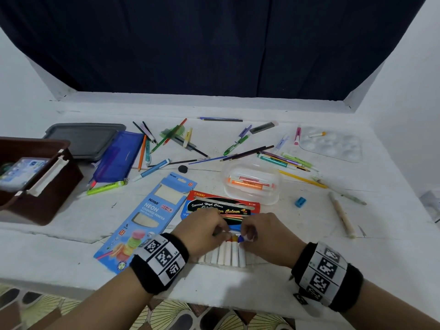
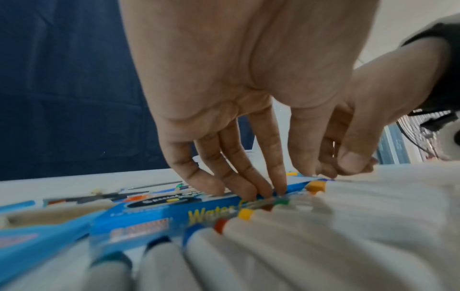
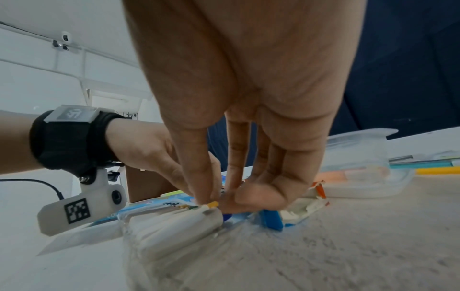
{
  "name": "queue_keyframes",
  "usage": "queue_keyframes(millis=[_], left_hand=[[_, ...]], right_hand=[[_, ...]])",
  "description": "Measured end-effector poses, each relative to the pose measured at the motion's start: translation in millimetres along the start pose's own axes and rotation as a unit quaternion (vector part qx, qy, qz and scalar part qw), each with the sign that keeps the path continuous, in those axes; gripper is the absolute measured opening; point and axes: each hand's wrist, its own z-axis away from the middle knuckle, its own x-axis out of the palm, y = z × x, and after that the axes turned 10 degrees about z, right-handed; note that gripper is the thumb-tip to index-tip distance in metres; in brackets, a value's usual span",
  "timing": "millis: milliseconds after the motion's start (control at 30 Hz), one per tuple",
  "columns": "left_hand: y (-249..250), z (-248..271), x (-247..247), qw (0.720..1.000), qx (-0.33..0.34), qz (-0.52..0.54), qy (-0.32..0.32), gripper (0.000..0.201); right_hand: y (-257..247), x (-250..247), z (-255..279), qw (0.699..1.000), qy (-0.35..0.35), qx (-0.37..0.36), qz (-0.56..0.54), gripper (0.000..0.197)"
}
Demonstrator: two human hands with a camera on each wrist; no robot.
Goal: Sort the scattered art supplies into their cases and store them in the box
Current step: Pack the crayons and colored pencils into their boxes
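both hands work at the near edge of the white surface (image 1: 309,222). the left hand (image 1: 202,228) and right hand (image 1: 264,231) each pinch the open end of the water colour box (image 1: 221,208), its white tubes (image 1: 228,254) half out. scattered pencils (image 1: 247,153) crowd the far side.

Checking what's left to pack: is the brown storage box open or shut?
Open: the brown box has no lid on; items show inside, and a grey lid lies behind it.

head view looked down over the table (image 1: 309,246); both wrist views sat low, close, sharing the paint tubes (image 2: 248,246).
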Motion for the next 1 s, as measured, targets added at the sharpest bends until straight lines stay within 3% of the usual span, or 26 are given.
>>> queue_keyframes(millis=[367, 533, 1000], left_hand=[[10, -14, -7, 0.996, -0.016, -0.083, -0.011, 0.024], [10, -15, -4, 0.986, 0.026, -0.164, -0.020, 0.022], [3, -17, -6, 0.978, 0.076, -0.191, -0.037, 0.019]], right_hand=[[-10, 3, -1, 1.000, -0.011, -0.014, -0.002, 0.018], [-10, 2, -1, 0.999, 0.005, -0.034, -0.001, 0.027], [-11, 5, -5, 0.998, -0.003, -0.042, 0.041, 0.023]])
